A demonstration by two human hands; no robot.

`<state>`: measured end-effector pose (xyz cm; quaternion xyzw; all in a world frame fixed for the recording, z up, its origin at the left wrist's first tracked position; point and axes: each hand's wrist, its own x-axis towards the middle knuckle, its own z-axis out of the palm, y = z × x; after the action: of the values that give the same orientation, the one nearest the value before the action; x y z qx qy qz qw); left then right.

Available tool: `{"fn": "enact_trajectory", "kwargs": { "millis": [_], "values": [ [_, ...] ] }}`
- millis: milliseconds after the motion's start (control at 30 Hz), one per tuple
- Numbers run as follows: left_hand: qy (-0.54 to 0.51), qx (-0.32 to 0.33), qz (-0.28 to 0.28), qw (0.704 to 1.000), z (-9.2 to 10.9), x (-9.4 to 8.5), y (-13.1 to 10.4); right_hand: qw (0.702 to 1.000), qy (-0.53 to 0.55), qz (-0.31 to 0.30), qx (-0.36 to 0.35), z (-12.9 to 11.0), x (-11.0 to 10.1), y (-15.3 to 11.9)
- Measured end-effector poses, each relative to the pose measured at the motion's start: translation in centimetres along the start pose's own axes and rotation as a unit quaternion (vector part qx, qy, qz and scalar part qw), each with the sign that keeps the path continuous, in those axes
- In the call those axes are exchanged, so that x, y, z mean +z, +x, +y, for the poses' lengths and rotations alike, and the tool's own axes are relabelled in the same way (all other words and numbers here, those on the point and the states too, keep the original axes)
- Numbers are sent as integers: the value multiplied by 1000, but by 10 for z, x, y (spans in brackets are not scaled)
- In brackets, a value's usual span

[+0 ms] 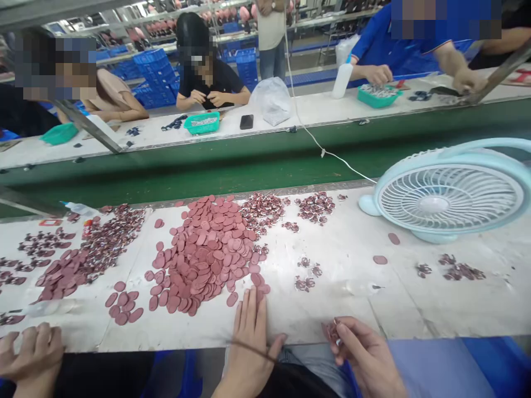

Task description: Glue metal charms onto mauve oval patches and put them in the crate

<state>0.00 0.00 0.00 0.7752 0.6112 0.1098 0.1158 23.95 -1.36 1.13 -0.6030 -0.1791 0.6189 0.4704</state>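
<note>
The left hand point(250, 326) lies flat, palm down, at the near edge of the counter point(357, 287), fingers straight and together, pointing away toward the far edge; its grip is released and holds nothing. The fingertips touch the near rim of the heap of pink oval discs point(207, 251), which spreads over the middle of the counter. The right hand point(360, 354) sits just off the near edge, wrist bent inward, thumb and forefinger pinched on a small pink piece point(332, 329). Another person's hand point(29, 354) rests curled at the near left corner. A pale blue fan point(450, 196) lies tilted by the far right edge, with darker small parts point(460, 271) scattered before it.
</note>
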Motion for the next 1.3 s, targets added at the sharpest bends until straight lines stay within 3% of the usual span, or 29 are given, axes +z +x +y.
{"fn": "enact_trajectory", "kwargs": {
  "millis": [200, 433, 567, 700, 833, 933, 1033, 1200, 1300],
  "values": [
    [-51, 65, -5, 997, 13, -8, 17, 999, 18, 34, -12, -6, -23, -3],
    [-49, 65, -9, 997, -22, -29, 83, 993, 51, 103, -25, -1, -61, -9],
    [-53, 72, -43, 995, -30, -36, 102, 986, 26, 154, -56, 3, -90, -15],
    [-79, 53, -64, 993, -31, -40, 105, 964, -16, 249, -90, 22, -127, -16],
    [-157, 29, -74, 984, -30, -46, 103, 946, -71, 307, -80, 59, -154, -9],
    [-299, -64, -82, 949, -23, -52, 96, 941, -124, 305, -77, 87, -160, -3],
    [-419, -158, -117, 886, -16, -54, 83, 942, -162, 286, -73, 107, -157, 4],
    [-590, -251, -139, 755, -7, -52, 62, 937, -197, 278, -75, 123, -151, 14],
    [-620, -305, -135, 711, -5, -55, 55, 934, -214, 275, -72, 125, -150, 18]
  ]
}}
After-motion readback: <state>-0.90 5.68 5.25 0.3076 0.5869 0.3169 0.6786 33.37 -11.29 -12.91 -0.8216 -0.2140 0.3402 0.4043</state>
